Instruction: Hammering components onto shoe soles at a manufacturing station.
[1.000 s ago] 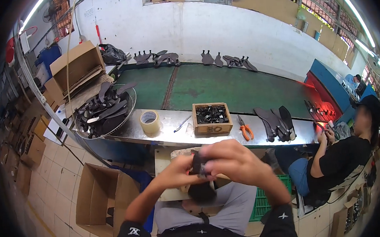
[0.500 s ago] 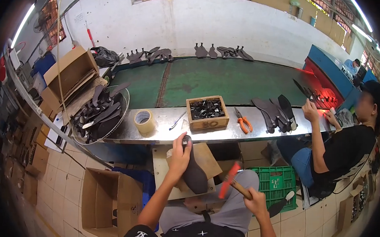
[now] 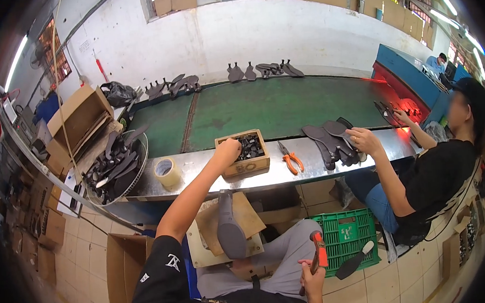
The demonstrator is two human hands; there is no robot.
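Observation:
My left hand [image 3: 230,149] reaches over the left edge of a small wooden box [image 3: 247,166], its fingers bunched down among small black pieces [image 3: 251,145]. What is between the fingertips is hidden. My right hand [image 3: 313,279] grips the wooden handle of a hammer [image 3: 318,252], whose red-sided head points up beside my right thigh. In front of me a dark shoe sole [image 3: 231,232] with a heel at its far end lies on a tan board [image 3: 255,223], touched by neither hand.
On the metal ledge stand a tape roll [image 3: 167,172], orange-handled pliers [image 3: 291,159] and a wire basket of soles [image 3: 117,163]. A green conveyor belt [image 3: 284,108] runs behind. A co-worker [image 3: 435,169] sits at right, one hand at a pile of soles [image 3: 330,141]. A green crate [image 3: 345,234] stands below.
My left hand has let go of the sole and moved up to the wooden box. The hammer has come upright, farther from the sole. The co-worker's near hand has moved to the soles.

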